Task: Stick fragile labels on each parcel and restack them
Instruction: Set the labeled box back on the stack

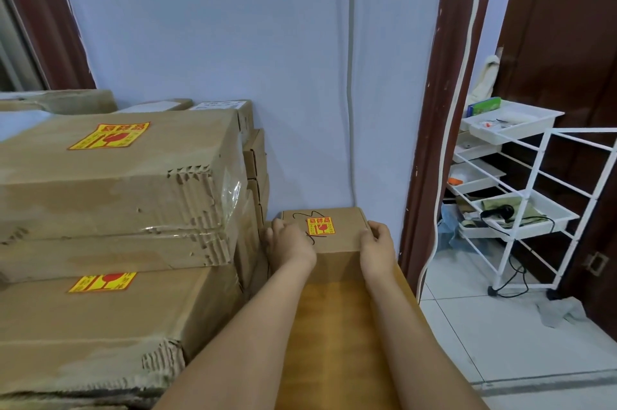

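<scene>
A small brown parcel stands against the blue wall on a wooden surface. On its top are a yellow-and-red fragile label and a black scribble. My left hand grips its left edge and my right hand grips its right edge, fingers curled over the top. To the left, two large flat parcels are stacked: the upper one carries a fragile label, and the lower one has its own label.
More brown boxes are stacked behind the large parcels by the wall. A dark door frame stands to the right. Beyond it, a white wire rack with trays sits on a tiled floor, with a grey cloth lying nearby.
</scene>
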A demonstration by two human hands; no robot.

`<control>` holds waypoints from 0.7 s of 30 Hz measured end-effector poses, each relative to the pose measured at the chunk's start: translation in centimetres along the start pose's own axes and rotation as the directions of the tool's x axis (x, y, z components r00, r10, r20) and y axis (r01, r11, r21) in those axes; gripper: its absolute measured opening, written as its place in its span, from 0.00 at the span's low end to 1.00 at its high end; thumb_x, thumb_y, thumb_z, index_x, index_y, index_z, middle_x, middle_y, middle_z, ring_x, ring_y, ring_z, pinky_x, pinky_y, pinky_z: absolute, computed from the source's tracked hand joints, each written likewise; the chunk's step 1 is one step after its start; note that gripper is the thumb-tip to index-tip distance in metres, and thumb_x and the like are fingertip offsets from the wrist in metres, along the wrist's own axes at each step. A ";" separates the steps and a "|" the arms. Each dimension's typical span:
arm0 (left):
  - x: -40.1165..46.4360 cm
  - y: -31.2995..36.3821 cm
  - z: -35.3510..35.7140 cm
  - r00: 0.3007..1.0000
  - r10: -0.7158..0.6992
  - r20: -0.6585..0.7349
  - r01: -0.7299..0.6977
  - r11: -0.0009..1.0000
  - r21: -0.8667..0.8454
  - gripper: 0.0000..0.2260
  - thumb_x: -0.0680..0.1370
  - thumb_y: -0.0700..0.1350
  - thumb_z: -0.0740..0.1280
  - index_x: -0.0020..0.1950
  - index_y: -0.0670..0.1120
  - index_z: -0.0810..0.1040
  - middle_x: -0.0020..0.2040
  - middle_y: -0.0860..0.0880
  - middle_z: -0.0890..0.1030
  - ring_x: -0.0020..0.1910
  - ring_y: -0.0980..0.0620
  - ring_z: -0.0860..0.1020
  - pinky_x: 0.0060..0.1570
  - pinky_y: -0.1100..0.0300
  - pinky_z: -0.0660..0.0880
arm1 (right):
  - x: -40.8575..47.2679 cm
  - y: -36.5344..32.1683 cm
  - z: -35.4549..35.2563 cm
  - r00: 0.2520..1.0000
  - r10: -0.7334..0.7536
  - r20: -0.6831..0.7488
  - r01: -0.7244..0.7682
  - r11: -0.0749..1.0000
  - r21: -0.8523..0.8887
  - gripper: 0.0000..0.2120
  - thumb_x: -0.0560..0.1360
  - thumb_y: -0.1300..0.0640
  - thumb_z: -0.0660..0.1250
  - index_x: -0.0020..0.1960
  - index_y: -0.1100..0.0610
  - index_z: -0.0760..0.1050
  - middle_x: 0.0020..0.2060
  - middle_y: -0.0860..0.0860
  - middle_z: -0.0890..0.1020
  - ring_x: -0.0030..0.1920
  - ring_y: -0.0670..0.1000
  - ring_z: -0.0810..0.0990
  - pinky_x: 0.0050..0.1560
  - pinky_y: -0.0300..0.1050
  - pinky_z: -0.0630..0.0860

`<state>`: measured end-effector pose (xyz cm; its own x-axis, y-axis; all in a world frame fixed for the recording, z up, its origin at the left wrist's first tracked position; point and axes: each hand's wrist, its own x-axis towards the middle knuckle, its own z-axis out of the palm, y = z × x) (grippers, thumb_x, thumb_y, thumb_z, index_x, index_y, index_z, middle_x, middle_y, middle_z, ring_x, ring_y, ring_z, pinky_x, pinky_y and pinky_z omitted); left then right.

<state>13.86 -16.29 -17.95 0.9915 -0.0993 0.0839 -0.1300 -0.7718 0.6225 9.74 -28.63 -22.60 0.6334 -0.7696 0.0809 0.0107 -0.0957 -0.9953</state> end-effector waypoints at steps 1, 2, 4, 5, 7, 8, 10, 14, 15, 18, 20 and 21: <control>-0.1 0.1 0.1 1.000 0.023 0.006 -0.023 1.000 0.019 0.12 0.81 0.40 0.57 0.61 0.42 0.75 0.69 0.47 0.65 0.68 0.46 0.62 0.67 0.53 0.64 | -0.1 -0.1 0.2 1.000 -0.004 -0.008 0.004 1.000 -0.006 0.10 0.80 0.61 0.55 0.59 0.56 0.70 0.46 0.48 0.76 0.41 0.42 0.73 0.37 0.34 0.68; -0.4 0.2 0.0 0.999 0.039 0.018 -0.040 0.998 0.041 0.13 0.81 0.40 0.56 0.62 0.42 0.74 0.70 0.47 0.65 0.69 0.46 0.61 0.67 0.53 0.65 | -0.2 -0.2 0.2 1.000 -0.005 -0.015 0.005 1.000 -0.010 0.10 0.80 0.61 0.55 0.59 0.56 0.70 0.48 0.50 0.77 0.41 0.44 0.73 0.37 0.35 0.68; -1.1 0.4 -0.2 0.997 0.043 0.057 -0.048 0.995 0.084 0.15 0.81 0.41 0.55 0.66 0.44 0.72 0.72 0.47 0.65 0.71 0.46 0.61 0.69 0.51 0.64 | -0.2 -0.1 0.3 1.000 0.002 -0.026 -0.002 1.000 -0.023 0.10 0.79 0.61 0.55 0.59 0.56 0.70 0.49 0.51 0.78 0.43 0.48 0.75 0.39 0.38 0.70; -1.5 0.5 -0.3 0.996 0.043 0.082 -0.052 0.992 0.111 0.16 0.82 0.42 0.55 0.68 0.44 0.70 0.72 0.47 0.64 0.72 0.45 0.60 0.70 0.50 0.63 | -0.2 -0.2 0.3 1.000 0.009 -0.027 -0.010 0.999 -0.036 0.11 0.79 0.61 0.55 0.60 0.56 0.70 0.50 0.52 0.78 0.46 0.50 0.76 0.41 0.40 0.71; -2.6 0.9 -0.7 0.990 0.044 0.132 -0.066 0.984 0.166 0.17 0.82 0.46 0.55 0.70 0.45 0.69 0.73 0.46 0.64 0.73 0.45 0.59 0.71 0.49 0.60 | -0.1 -0.2 0.4 0.999 0.026 -0.024 -0.028 0.997 -0.076 0.13 0.79 0.59 0.55 0.62 0.56 0.70 0.55 0.56 0.78 0.49 0.54 0.77 0.47 0.44 0.73; -3.3 1.2 -0.9 0.986 0.049 0.158 -0.077 0.981 0.179 0.17 0.82 0.48 0.55 0.69 0.45 0.69 0.73 0.46 0.65 0.73 0.45 0.59 0.71 0.49 0.60 | -0.1 -0.3 0.4 0.999 0.034 -0.023 -0.036 0.994 -0.100 0.14 0.79 0.59 0.56 0.63 0.56 0.70 0.57 0.57 0.77 0.48 0.54 0.77 0.48 0.45 0.72; -4.7 1.8 -1.3 0.973 0.082 0.214 -0.120 0.978 0.173 0.18 0.81 0.51 0.55 0.67 0.45 0.72 0.71 0.46 0.67 0.72 0.45 0.62 0.70 0.48 0.62 | -0.4 -1.1 0.2 0.998 0.061 -0.011 -0.062 0.988 -0.141 0.16 0.79 0.58 0.56 0.65 0.57 0.70 0.59 0.57 0.76 0.47 0.54 0.76 0.47 0.45 0.71; -8.3 2.7 -2.4 0.939 0.131 0.319 -0.163 0.984 0.075 0.18 0.80 0.52 0.58 0.67 0.45 0.72 0.69 0.45 0.70 0.69 0.44 0.66 0.68 0.48 0.66 | -2.0 -2.4 -0.9 0.980 0.176 0.094 -0.171 0.984 -0.058 0.24 0.81 0.48 0.55 0.73 0.59 0.62 0.67 0.55 0.72 0.64 0.57 0.73 0.64 0.52 0.71; -9.1 2.7 -2.8 0.929 0.145 0.340 -0.173 0.983 0.054 0.18 0.80 0.52 0.59 0.67 0.45 0.72 0.68 0.45 0.71 0.68 0.44 0.67 0.67 0.49 0.67 | -2.2 -2.3 -1.3 0.969 0.227 0.098 -0.227 0.974 -0.018 0.28 0.81 0.43 0.53 0.75 0.59 0.60 0.68 0.56 0.70 0.67 0.58 0.71 0.67 0.55 0.68; -11.2 2.2 -4.3 0.908 0.203 0.366 -0.219 0.976 0.001 0.19 0.81 0.51 0.59 0.69 0.44 0.70 0.68 0.46 0.72 0.68 0.45 0.69 0.65 0.51 0.69 | -3.0 -0.9 -2.8 0.971 0.218 0.094 -0.223 0.974 0.042 0.31 0.76 0.34 0.48 0.59 0.58 0.73 0.54 0.56 0.78 0.52 0.54 0.78 0.54 0.52 0.75; -12.3 1.7 -5.4 0.900 0.244 0.361 -0.262 0.965 0.002 0.19 0.81 0.51 0.59 0.69 0.44 0.70 0.68 0.46 0.72 0.67 0.46 0.69 0.65 0.52 0.69 | -5.8 -2.1 -4.1 0.983 0.166 0.081 -0.166 0.986 -0.006 0.20 0.80 0.41 0.49 0.42 0.54 0.70 0.37 0.50 0.74 0.37 0.48 0.72 0.39 0.43 0.69; -12.9 1.3 -6.0 0.895 0.261 0.363 -0.282 0.959 0.004 0.19 0.81 0.51 0.59 0.68 0.44 0.70 0.68 0.46 0.72 0.67 0.46 0.69 0.64 0.52 0.69 | -7.7 -3.1 -4.7 0.988 0.138 0.065 -0.137 0.990 -0.011 0.18 0.81 0.45 0.51 0.40 0.53 0.69 0.35 0.49 0.72 0.35 0.47 0.70 0.38 0.43 0.68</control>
<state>0.84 -12.28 -13.57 0.8540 -0.5184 -0.0444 -0.4042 -0.7147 0.5708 1.20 -25.34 -19.90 0.6780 -0.7325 -0.0605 -0.0849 0.0037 -0.9964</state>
